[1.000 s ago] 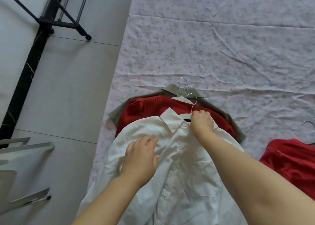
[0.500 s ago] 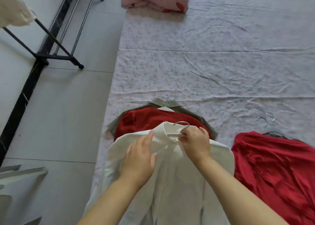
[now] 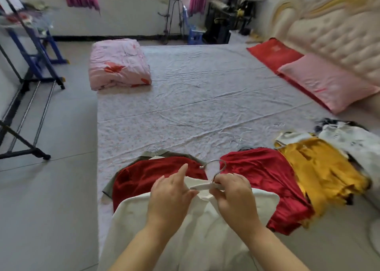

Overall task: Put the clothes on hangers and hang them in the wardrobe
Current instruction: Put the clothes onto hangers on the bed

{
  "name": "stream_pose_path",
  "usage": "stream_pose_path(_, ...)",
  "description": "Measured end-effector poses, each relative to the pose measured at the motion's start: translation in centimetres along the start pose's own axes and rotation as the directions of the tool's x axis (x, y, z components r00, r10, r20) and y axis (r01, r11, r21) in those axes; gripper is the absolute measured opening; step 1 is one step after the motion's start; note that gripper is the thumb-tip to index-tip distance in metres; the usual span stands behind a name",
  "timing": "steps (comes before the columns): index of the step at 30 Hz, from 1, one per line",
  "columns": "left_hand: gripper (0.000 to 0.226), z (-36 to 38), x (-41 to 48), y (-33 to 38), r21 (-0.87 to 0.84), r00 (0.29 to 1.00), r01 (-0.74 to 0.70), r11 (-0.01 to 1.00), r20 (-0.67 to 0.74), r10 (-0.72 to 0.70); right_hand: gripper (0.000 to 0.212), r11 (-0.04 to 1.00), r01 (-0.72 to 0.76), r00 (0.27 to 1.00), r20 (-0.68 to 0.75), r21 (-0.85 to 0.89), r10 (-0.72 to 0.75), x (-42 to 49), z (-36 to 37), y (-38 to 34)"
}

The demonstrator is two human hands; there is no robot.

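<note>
Wide across the room, a wrinkled flowered bed sheet [image 3: 205, 106], with a clothes rack [image 3: 22, 114] on the floor to the left. At the near edge of the sheet, a white shirt [image 3: 164, 233] spread flat, collar towards the far side. Right at that collar, a white hanger [image 3: 206, 186] with a metal hook, gripped at its neck by the right hand [image 3: 233, 194], fingers curled tight round it. Just left of the grip, the left hand [image 3: 170, 196], thumb touching the hanger's left arm, forefinger straight, other fingers loosely bent; hard to tell whether pinching the cloth or only resting there. Beyond the hands, a red sweater [image 3: 148, 176] on top of an olive shirt [image 3: 174, 154], both on hangers. To the right, a red dress [image 3: 265, 180], then a yellow garment [image 3: 320, 168]. Far left on the sheet, a folded pink quilt [image 3: 117, 65].
</note>
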State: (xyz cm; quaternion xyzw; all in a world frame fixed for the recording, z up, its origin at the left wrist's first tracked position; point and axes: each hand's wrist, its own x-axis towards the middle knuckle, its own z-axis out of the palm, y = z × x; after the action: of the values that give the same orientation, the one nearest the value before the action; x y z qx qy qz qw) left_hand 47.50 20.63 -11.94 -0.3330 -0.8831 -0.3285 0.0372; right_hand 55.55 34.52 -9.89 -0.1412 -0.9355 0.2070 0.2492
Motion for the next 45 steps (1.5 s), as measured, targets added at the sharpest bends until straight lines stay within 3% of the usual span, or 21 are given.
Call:
stream_pose_path(4, 0.047, 0.0, -2.1, 5.5, -0.141, 0.996, -0.088, 0.986, -0.002, 0.089, 0.024, 0.994, -0.108, 0.991, -0.075, -0.008, 0.107, -4.1, -5.9, 0.2)
stream_pose_path(13, 0.034, 5.1, -5.2, 19.9, -0.21, 0.939, -0.342, 0.916, -0.032, 0.343, 0.021, 0.925, -0.378, 0.892, -0.254, 0.032, 0.373, -13.0, -17.5, 7.2)
stream_pose_path(20, 0.032, 12.2, -7.5, 32.6, -0.275, 0.924, -0.353, 0.894, 0.047, 0.379, 0.024, 0.853, -0.517, 0.803, -0.303, 0.073, 0.513, -20.1, -26.3, 16.8)
stream_pose_path(29, 0.014, 22.6, -9.1, 48.8, -0.364, 0.923, -0.3, 0.882, 0.121, 0.364, 0.024, 0.801, -0.598, 0.749, -0.334, 0.034, 0.573, -26.4, -38.4, 30.6)
stream_pose_path(34, 0.013, 27.1, -7.2, 53.0, -0.378, 0.943, -0.232, 0.896, 0.14, 0.303, 0.024, 0.787, -0.616, 0.734, -0.333, 0.041, 0.592, -26.2, -41.1, 36.9)
stream_pose_path(45, 0.011, 40.0, 4.1, 62.4, -0.453, 0.917, -0.213, 0.865, 0.213, 0.337, 0.029, 0.754, -0.657, 0.714, -0.338, -0.019, 0.613, -19.2, -46.3, 52.9)
